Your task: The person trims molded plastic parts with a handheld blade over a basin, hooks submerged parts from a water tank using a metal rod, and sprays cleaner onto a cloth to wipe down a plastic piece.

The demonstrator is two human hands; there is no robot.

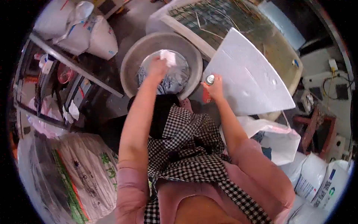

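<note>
My left hand (pixel 158 69) is over a large round grey basin (pixel 128 63), its fingers closed on a small white piece (pixel 168 58) that looks like cloth or paper. Inside the basin lies a heap of thin grey strips or parts (pixel 173 80). To the right of the basin, my right hand (pixel 214 86) is wrapped round a red spray can (pixel 207 96) with a white nozzle, held upright. A large white foam board (pixel 250 74) stands just right of that hand, close to the fingers.
White sacks (pixel 100 37) stand at the upper left, beside a metal rack (pixel 74 63). Behind the board is a tub with green netting (pixel 197 22). An open white bag (pixel 279 140) and packed bags (pixel 313 175) lie at the right; large woven sacks (pixel 85 168) are lower left.
</note>
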